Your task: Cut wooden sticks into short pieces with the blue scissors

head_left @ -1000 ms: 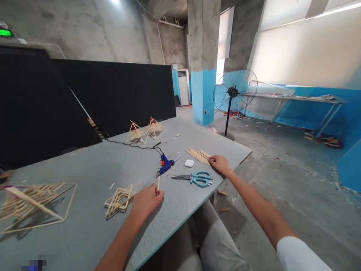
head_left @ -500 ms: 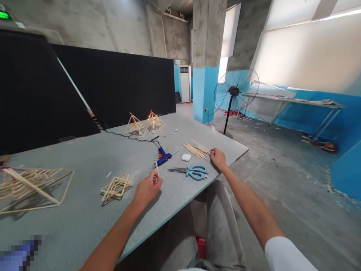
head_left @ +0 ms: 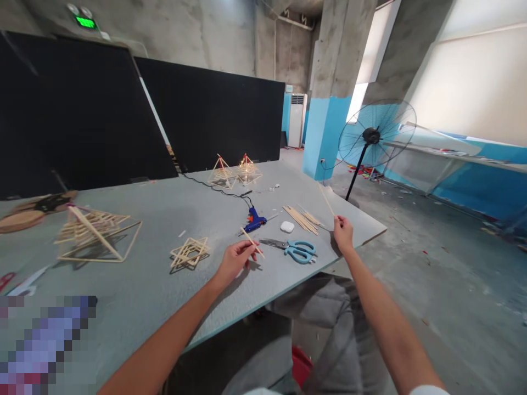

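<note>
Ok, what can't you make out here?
Head view: near end of the long stick, hidden by the right hand.
Head view: red object, partly hidden by the trousers.
Head view: blue-purple shape, hidden by pixelation.
Head view: lettering on the green sign, too small.

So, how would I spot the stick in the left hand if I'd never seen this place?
On the big grey table, find the blue glue gun, then the left hand, closer to the near edge. Held there at a slant is the thin, pale stick. Unlike the loose sticks lying beside the white case, or the second stick in the right hand, it is pinched in the left.
</note>
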`<state>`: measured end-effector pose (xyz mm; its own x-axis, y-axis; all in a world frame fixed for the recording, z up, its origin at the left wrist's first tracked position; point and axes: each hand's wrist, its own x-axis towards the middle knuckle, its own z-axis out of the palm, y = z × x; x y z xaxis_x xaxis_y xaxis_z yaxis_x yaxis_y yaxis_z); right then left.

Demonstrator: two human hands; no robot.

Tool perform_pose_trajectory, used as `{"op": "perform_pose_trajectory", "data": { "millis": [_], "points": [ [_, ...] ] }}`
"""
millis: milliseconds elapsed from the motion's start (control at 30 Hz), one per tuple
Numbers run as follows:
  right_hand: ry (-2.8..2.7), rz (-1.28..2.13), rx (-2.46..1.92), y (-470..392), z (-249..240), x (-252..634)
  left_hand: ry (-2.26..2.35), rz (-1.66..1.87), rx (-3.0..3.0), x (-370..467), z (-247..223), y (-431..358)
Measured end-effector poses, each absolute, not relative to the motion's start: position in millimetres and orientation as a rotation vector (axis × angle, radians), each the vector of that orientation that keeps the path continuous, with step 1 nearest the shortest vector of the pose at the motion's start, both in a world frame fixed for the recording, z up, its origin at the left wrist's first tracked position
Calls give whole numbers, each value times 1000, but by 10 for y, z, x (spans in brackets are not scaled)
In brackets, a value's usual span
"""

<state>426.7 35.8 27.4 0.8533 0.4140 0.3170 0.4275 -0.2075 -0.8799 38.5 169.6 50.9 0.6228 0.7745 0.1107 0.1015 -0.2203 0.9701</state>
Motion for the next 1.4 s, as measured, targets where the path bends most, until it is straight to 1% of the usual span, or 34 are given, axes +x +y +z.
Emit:
{"op": "perform_pose_trajectory", "data": {
  "millis": [100,333,433,633,1000,1267,1400],
  "points": [
    [-660,33,-1731,267,263,3942,689,714,1644,363,520,1681],
    [-982,394,-1555,313,-68,2324,603,662,1636,372,436,1691],
    [-1068,458,-1505,401,-56,2021,558,621,1672,369,380,1723],
    [-1154,443,-1522,439,55,2070,492,571,1751,377,318,1805],
    [-1235,303,-1606,378,41,1895,515,568,1885,442,241,1764],
    [-1191,450,-1498,370,59,1985,473,692,2021,401,402,1699],
    [-1166,521,-1417,353,93,2054,401,653,2015,408,448,1625]
  ]
}}
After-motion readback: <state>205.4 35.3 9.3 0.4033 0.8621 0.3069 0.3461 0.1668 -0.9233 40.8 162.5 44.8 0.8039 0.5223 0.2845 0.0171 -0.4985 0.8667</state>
